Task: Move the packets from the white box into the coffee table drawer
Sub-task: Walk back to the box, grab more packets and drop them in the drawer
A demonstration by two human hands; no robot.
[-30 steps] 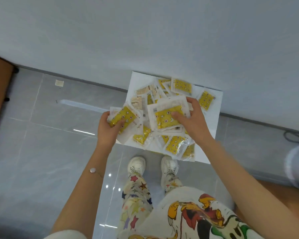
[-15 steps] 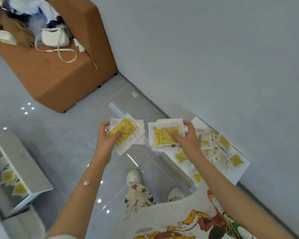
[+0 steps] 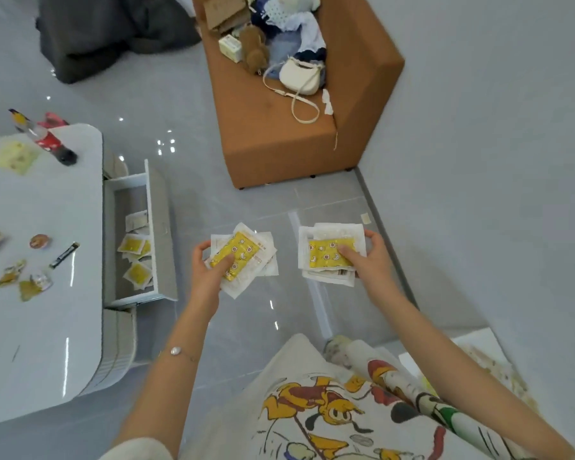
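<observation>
Person is carrying two loads at once. Left hand [image 3: 210, 270] is gripping a fanned left stack [image 3: 249, 260] of packets, thumb pressing on the top yellow one and fingers curling underneath, clamping the loose sachets so they are not sliding apart. Right hand [image 3: 369, 263] is doing the same with a squarer right stack [image 3: 326, 257], thumb on top, fingers wrapping the right edge.

Both stacks are being held flat in mid-air over the floor, apart from each other, probably to avoid mixing or spilling.

Drawer [image 3: 161, 227] is standing pulled out from the side of the coffee table [image 3: 40, 310], left of the left hand, with several drawer packets [image 3: 135, 247] lying inside. White box [image 3: 482, 343] is sitting at lower right, partly hidden behind the right arm; contents too blurred to count.

Judgement: this is the carry phase. The left load is nearer the drawer, so it is likely going in first. Risk: the fanned left stack shedding a sachet on release.
</observation>
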